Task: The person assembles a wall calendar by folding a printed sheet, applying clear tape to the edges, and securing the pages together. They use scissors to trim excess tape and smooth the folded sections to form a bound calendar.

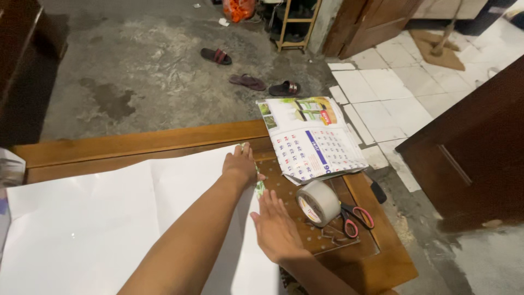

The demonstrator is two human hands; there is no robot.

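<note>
My left hand (240, 164) lies flat, palm down, on the right edge of a large white paper sheet (109, 218) spread over a wooden frame (136, 143). Just below it, my right hand (275, 226) presses flat on the same edge, its fingers together and reaching onto the brown perforated board (284, 183). A sliver of green printed paper shows between the two hands. Neither hand grips anything. A roll of grey-brown tape (318, 203) stands close to the right of my right hand, next to red-handled scissors (355, 216).
A wall calendar (311, 136) lies over the frame's far right corner. Sandals (247, 82) are scattered on the concrete floor beyond. A dark wooden panel (475, 158) stands at the right, by white floor tiles (382, 114). A wooden shelf (297, 24) stands at the back.
</note>
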